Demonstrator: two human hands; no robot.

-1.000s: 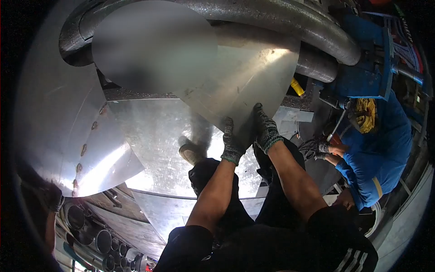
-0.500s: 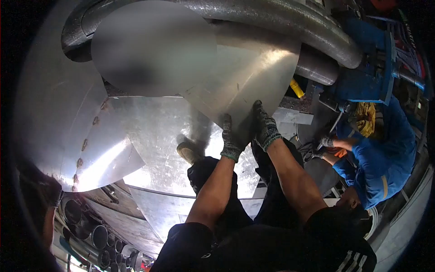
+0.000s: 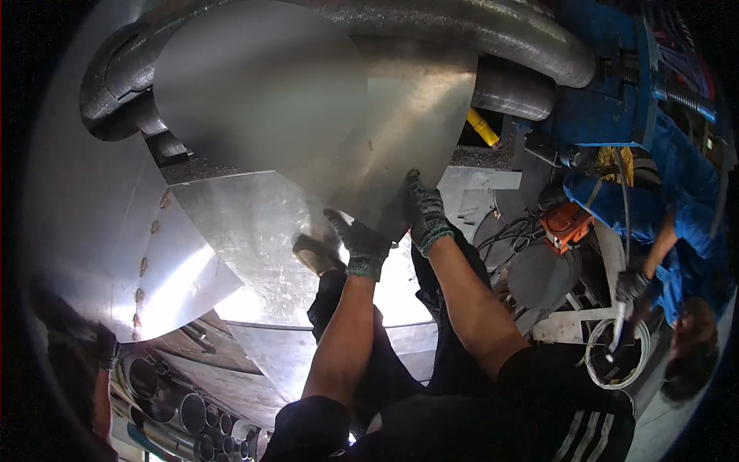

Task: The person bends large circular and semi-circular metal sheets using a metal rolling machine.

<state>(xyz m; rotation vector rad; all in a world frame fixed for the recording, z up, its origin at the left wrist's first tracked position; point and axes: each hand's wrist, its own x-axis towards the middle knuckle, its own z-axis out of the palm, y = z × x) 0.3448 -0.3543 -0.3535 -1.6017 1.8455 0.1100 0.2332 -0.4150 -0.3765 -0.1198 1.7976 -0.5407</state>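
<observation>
A curved, shiny metal sheet (image 3: 412, 142) with a lower corner pointing toward me lies in front of my body. My right hand (image 3: 428, 214), in a grey knitted glove, grips its lower right edge, thumb on the upper face and the other fingers mostly hidden. At the lower left edge, my left hand (image 3: 362, 245), gloved alike, is closed against the sheet, one digit pointing up and left. Under it lies a flat bright metal plate (image 3: 246, 223), with my shoe (image 3: 315, 254) on it. A blurred oval hides the sheet's upper left.
Thick steel rollers (image 3: 462, 27) run across the top, beside a blue machine frame (image 3: 608, 85). A co-worker in blue (image 3: 693, 192) holds a cable at right, near an orange box (image 3: 566, 225). Another person's gloved hand (image 3: 108, 348) touches a tack-welded sheet (image 3: 181, 285) at left. Several pipes (image 3: 192, 412) lie below.
My left hand has slid left and down along the sheet's edge. The view has shifted slightly. The co-worker in blue has leaned back to the right, uncovering the orange box.
</observation>
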